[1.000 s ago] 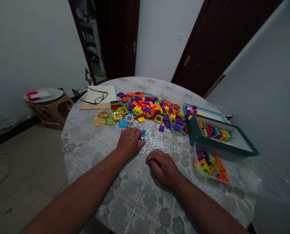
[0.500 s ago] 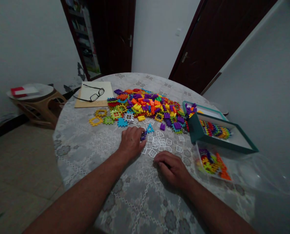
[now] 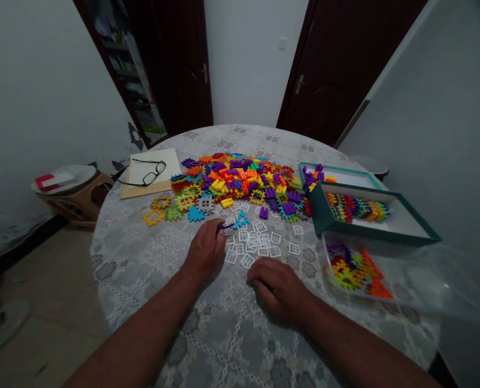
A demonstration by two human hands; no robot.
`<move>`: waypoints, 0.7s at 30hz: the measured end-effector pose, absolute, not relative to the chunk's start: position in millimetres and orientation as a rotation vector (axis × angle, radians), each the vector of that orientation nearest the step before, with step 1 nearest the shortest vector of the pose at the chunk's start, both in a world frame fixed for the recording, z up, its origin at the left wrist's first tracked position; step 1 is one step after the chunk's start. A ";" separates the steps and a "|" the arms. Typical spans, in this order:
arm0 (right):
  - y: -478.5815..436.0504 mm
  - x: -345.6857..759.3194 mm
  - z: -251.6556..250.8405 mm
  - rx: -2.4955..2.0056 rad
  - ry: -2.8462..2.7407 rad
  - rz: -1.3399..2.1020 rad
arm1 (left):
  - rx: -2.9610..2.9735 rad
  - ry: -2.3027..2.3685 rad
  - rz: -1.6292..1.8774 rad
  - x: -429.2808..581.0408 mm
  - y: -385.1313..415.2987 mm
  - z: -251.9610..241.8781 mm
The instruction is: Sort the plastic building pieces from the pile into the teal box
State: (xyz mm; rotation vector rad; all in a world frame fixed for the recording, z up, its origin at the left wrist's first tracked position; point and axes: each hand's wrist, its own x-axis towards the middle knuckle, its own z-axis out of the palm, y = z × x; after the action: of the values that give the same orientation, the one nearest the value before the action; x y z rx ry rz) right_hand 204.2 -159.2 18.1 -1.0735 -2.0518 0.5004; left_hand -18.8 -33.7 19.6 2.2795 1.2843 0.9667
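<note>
A dark purple piece [image 3: 224,227] is pinched between the thumb and fingers of my left hand [image 3: 206,245]. Just right of it lies a blue triangular piece [image 3: 242,219]. White window-shaped pieces [image 3: 263,241] are scattered between my hands. My right hand [image 3: 277,284] rests curled on the table beside them; whether anything is inside its fingers is hidden. Beyond the white pieces is a large heap of colourful plastic pieces [image 3: 240,175], with a yellow piece [image 3: 227,203] and a small purple piece [image 3: 264,213] at its near edge.
At the right stand a green-edged box [image 3: 379,235] with rows of linked pieces and a clear tray [image 3: 328,269] of colourful pieces. Eyeglasses [image 3: 150,178] lie on a board [image 3: 137,190] at the back left. A stool [image 3: 82,199] stands beyond the table [image 3: 280,339].
My left hand has drawn back and left with the purple piece, away from the blue triangular piece. My right hand stays curled on the table. The camera view has shifted somewhat.
</note>
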 end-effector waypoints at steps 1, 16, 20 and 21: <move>-158.4 203.5 17.3 -1.073 -2.058 0.505 | 2.266 1.302 0.960 -18.5 -33.5 19.2; -150.6 202.5 3.6 -1.138 -2.040 0.510 | 2.169 1.163 0.829 4.5 -19.4 48.6; -148.4 201.8 1.1 -1.165 -2.050 0.499 | 2.371 1.124 0.773 28.9 -0.1 48.7; -147.9 201.7 1.3 -1.177 -2.056 0.495 | 2.414 1.140 0.758 33.4 4.6 45.0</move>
State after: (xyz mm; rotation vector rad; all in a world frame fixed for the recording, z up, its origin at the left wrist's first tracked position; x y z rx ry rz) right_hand 201.7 -147.9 1.3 -1.1773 -2.0558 0.4950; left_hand 33.4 4.6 45.0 2.4137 1.1403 0.7577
